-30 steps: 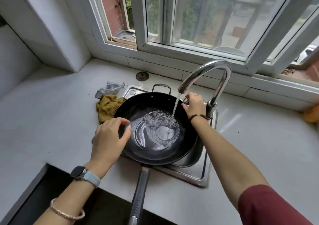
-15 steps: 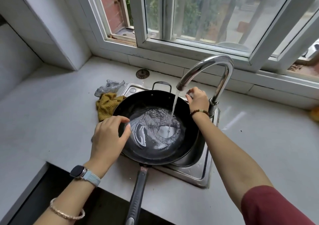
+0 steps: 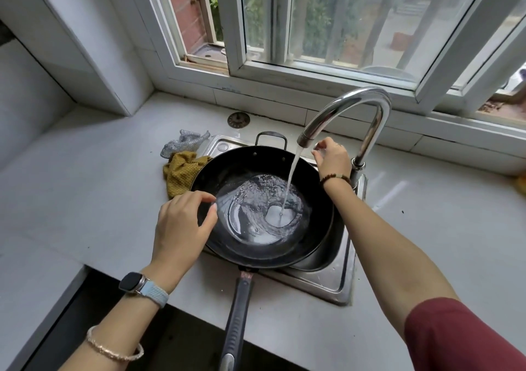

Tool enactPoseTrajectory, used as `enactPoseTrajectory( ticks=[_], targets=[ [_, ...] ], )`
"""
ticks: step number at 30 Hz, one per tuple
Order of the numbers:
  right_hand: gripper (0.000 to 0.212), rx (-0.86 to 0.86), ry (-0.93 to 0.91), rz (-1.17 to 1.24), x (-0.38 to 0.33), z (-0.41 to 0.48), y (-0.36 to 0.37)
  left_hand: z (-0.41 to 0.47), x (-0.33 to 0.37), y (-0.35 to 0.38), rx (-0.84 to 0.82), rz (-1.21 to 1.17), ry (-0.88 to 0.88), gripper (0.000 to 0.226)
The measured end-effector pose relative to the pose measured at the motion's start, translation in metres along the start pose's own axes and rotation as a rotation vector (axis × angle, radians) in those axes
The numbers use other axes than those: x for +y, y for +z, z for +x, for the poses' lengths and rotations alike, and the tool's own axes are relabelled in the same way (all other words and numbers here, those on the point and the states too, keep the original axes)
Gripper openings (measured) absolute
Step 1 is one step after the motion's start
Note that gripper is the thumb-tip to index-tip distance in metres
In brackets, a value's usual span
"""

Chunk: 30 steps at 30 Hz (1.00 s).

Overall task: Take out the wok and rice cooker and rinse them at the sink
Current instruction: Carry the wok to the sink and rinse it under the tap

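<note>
Water pooling in black long-handled wok (image 3: 244, 159) over steel sink (image 3: 327, 282), chrome gooseneck tap (image 3: 370, 100) running; left grip (image 3: 182, 225) loosely curled at rim, empty; right grip (image 3: 333, 158) behind spout, hold unclear. Best: steady rim, swirl, tip out.

1. Counter (image 3: 85, 185): pale and glossy. We note a few dark specks on its right part.
2. Cloth (image 3: 182, 172): yellow, crumpled, lying on the counter by the far left corner of the sink (image 3: 336, 285).
3. Scrubber (image 3: 183, 141): silver mesh, just behind the cloth and touching it.
4. Disc (image 3: 238, 120): small, round and dark, flat on the counter near the back wall. We cannot tell what it is.
5. Window (image 3: 327, 17): white frame, with greenery blurred behind the glass. We see a brick wall (image 3: 185, 8) at the left opening.
6. Orange thing (image 3: 522, 182): cut off by the right edge, so we leave it unidentified.
</note>
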State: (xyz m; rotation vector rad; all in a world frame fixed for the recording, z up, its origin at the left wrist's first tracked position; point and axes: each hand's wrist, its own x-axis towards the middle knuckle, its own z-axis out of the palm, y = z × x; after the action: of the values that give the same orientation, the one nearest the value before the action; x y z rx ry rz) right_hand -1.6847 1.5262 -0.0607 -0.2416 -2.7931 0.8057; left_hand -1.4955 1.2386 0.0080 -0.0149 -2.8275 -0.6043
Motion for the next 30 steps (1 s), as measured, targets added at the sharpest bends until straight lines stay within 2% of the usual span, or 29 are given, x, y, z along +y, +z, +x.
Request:
enactPoseTrajectory(
  ticks=[6, 11, 15, 17, 19, 21, 24, 30],
  targets=[
    [0.022, 0.003, -0.057, -0.027, 0.002, -0.006, -0.002, 0.000, -0.002, 0.005, -0.006, -0.016, -0.007, 0.010],
    [0.024, -0.008, -0.006, 0.031, 0.004, -0.007, -0.002, 0.001, -0.002, 0.006, -0.013, -0.024, 0.007, 0.010],
    [0.049, -0.029, 0.024, 0.138, 0.004, -0.023, -0.007, 0.003, -0.004, 0.008, -0.030, -0.036, 0.026, 0.013],
    [0.053, -0.007, 0.028, 0.182, 0.002, -0.043, -0.015, 0.003, -0.003, 0.007, -0.053, -0.048, 0.044, 0.024],
    [0.052, 0.009, 0.028, 0.237, 0.000, -0.068, -0.024, 0.002, -0.001, 0.006, -0.076, -0.075, 0.068, 0.028],
    [0.048, 0.011, 0.052, 0.299, -0.006, -0.096, -0.033, -0.003, 0.002, 0.005, -0.089, -0.109, 0.091, 0.021],
    [0.045, 0.019, 0.127, 0.347, -0.018, -0.137, -0.044, -0.015, 0.002, 0.005, -0.129, -0.177, 0.127, 0.012],
    [0.033, 0.060, 0.300, 0.504, -0.047, -0.218, -0.055, -0.048, -0.015, 0.003, -0.225, -0.243, 0.207, 0.013]
  ],
)
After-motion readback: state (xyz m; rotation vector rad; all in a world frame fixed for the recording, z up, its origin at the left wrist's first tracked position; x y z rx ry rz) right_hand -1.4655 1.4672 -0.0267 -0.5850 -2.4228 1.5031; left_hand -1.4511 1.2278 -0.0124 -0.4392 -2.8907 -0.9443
